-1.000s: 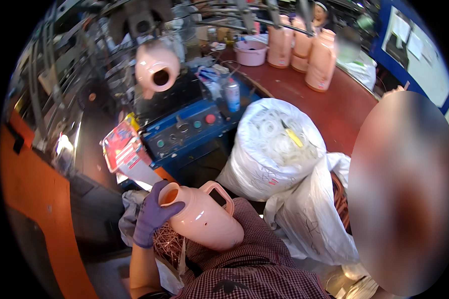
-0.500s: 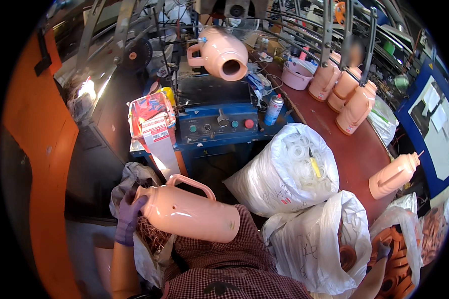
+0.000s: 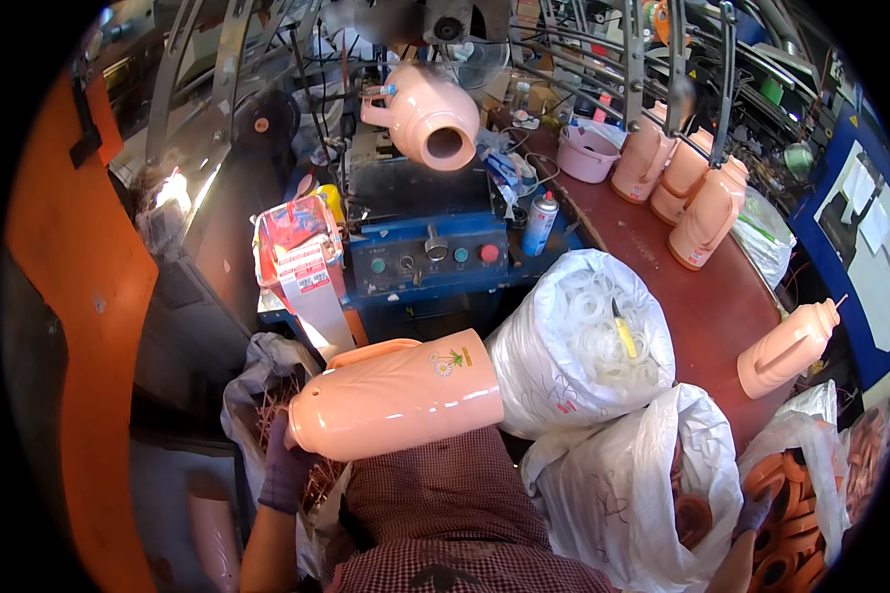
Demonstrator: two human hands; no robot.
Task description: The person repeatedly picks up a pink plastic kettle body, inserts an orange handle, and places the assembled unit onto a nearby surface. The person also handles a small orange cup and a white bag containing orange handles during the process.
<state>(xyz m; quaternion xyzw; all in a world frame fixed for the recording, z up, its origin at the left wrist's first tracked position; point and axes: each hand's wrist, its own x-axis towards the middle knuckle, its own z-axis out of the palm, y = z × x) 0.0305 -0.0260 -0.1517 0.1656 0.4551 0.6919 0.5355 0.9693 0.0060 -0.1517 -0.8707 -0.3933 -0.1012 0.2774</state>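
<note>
My left hand, in a purple glove, is closed round the narrow neck end of a peach-pink thermos flask casing. The casing lies on its side above my lap, its handle uppermost and a flower decal near its wide end. At the right, my right hand, also gloved, reaches to a bag of brown-orange plastic rings. Its fingers are too small and shaded to read. Another peach casing is held sideways on the machine ahead, its mouth facing me.
Sacks of clear rings and brown parts stand at my right. Several casings are on the red-brown table, beside a pink basin. A blue control panel, spray can and sticker-draped basket are ahead.
My left hand has turned the casing, bringing its flower decal into view and raising its wide end. My right hand has shifted slightly at the bag of rings.
</note>
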